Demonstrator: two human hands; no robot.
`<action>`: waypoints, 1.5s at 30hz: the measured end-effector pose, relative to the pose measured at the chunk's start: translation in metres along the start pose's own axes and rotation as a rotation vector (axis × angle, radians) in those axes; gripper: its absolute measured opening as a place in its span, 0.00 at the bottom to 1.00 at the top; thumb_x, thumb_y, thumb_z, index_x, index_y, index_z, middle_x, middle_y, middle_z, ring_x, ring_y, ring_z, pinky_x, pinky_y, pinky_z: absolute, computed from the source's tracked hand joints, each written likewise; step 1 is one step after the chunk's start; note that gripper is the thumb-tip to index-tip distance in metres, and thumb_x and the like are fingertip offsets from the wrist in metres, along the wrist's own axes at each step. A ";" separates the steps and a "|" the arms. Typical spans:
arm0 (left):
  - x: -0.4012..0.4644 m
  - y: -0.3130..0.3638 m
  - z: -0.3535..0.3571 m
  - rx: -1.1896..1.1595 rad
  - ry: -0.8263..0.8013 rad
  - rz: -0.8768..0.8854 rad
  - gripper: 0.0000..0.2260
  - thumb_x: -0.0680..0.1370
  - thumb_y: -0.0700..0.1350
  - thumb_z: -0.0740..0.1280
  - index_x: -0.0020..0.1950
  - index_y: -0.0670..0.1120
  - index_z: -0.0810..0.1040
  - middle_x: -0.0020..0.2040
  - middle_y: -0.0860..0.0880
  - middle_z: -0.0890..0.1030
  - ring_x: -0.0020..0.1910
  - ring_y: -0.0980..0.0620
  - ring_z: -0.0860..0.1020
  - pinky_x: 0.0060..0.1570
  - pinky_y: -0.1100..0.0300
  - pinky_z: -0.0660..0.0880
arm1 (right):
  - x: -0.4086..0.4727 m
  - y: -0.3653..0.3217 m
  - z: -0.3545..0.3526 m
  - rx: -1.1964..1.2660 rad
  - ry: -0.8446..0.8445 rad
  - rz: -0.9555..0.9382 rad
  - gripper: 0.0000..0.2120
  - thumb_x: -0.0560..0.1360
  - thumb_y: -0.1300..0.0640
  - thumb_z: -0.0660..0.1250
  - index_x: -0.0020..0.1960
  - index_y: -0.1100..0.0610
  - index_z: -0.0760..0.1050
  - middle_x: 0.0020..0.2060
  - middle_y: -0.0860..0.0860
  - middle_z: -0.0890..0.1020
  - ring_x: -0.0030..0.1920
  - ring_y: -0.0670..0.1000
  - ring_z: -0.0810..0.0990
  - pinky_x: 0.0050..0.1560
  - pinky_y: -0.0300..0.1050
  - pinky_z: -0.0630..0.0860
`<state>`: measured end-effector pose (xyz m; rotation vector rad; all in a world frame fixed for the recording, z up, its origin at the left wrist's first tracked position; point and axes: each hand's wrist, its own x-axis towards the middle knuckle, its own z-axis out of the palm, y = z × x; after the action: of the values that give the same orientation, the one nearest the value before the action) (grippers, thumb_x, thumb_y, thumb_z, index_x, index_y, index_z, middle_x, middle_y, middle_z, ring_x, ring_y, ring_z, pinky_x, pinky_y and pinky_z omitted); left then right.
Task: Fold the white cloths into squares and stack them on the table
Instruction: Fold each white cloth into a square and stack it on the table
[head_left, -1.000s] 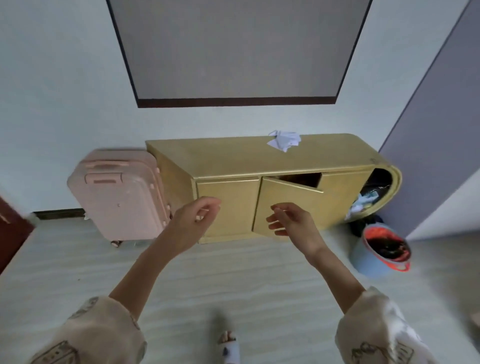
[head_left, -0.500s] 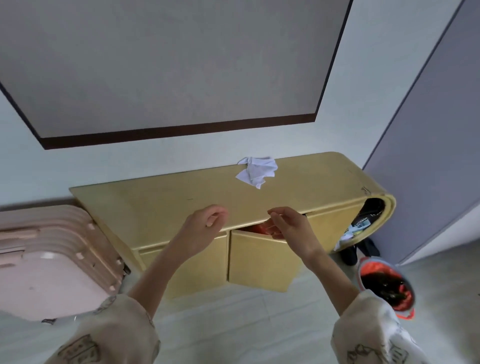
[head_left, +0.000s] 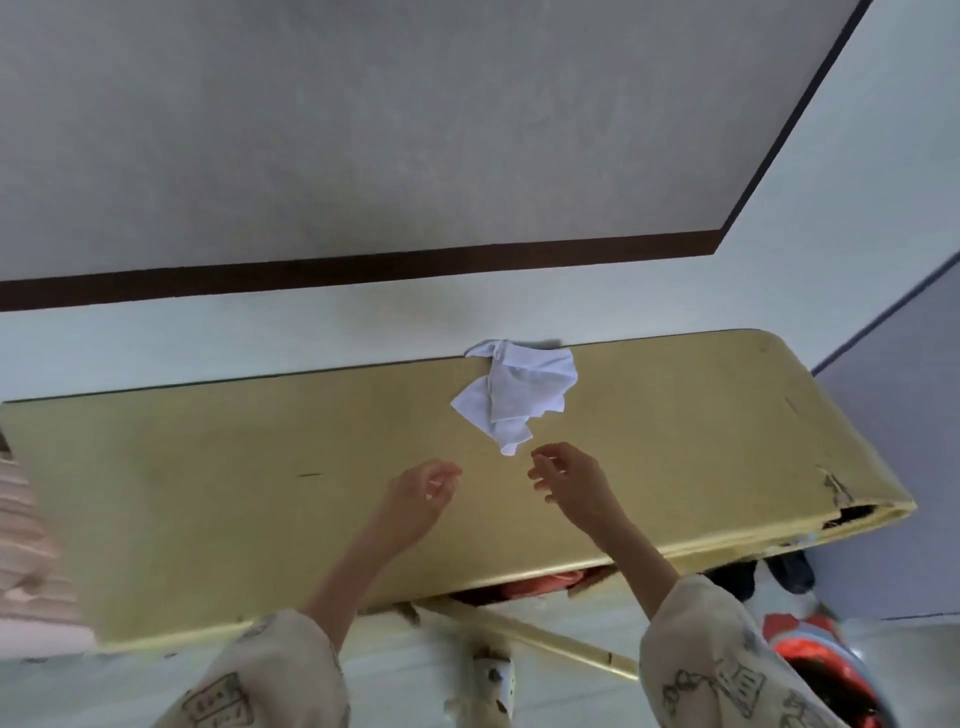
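Observation:
A crumpled white cloth (head_left: 514, 397) lies in a loose heap on the yellow cabinet top (head_left: 208, 483), against the wall at the back, right of centre. Both hands hover over the cabinet top just in front of the cloth. My left hand (head_left: 421, 501) has loosely curled fingers and holds nothing. Closer to the cloth, my right hand (head_left: 569, 480) reaches with relaxed, spread fingers, its fingertips a short way below the cloth's lowest corner. Neither hand touches the cloth.
A cabinet door (head_left: 540, 644) hangs ajar below the front edge, with something red (head_left: 540, 582) inside. A pink suitcase (head_left: 26, 545) stands at the left. A blue bucket with a red rim (head_left: 831, 670) sits on the floor at the right. The cabinet's right corner (head_left: 841, 499) is chipped.
I have come closer and the view now looks down on the cabinet top. Both hands have moved forward over it toward the cloth, with the right hand's fingers opening.

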<state>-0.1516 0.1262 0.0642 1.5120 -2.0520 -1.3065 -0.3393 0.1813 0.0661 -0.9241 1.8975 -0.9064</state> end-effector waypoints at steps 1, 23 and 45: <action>0.020 0.000 0.006 -0.011 -0.016 -0.036 0.10 0.78 0.39 0.62 0.58 0.41 0.77 0.54 0.46 0.81 0.48 0.52 0.77 0.51 0.63 0.70 | 0.025 0.003 -0.003 -0.048 0.002 0.005 0.09 0.77 0.59 0.61 0.54 0.61 0.75 0.40 0.52 0.81 0.40 0.53 0.79 0.47 0.49 0.76; 0.183 -0.019 0.029 -0.053 -0.079 -0.232 0.11 0.78 0.40 0.62 0.60 0.46 0.76 0.53 0.52 0.77 0.55 0.53 0.76 0.52 0.66 0.69 | 0.221 0.047 0.018 -0.981 0.119 -0.328 0.05 0.66 0.63 0.69 0.33 0.55 0.76 0.37 0.51 0.79 0.37 0.55 0.76 0.36 0.47 0.70; 0.189 0.143 -0.088 0.013 0.014 0.370 0.02 0.74 0.42 0.68 0.42 0.49 0.77 0.37 0.60 0.76 0.36 0.65 0.74 0.37 0.76 0.67 | 0.149 -0.127 -0.052 -0.479 0.109 -0.560 0.06 0.78 0.55 0.60 0.49 0.57 0.74 0.38 0.43 0.73 0.37 0.43 0.71 0.44 0.34 0.64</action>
<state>-0.2596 -0.0752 0.1734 1.0714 -2.2001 -1.1348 -0.4111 0.0081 0.1414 -1.7869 2.0243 -0.8311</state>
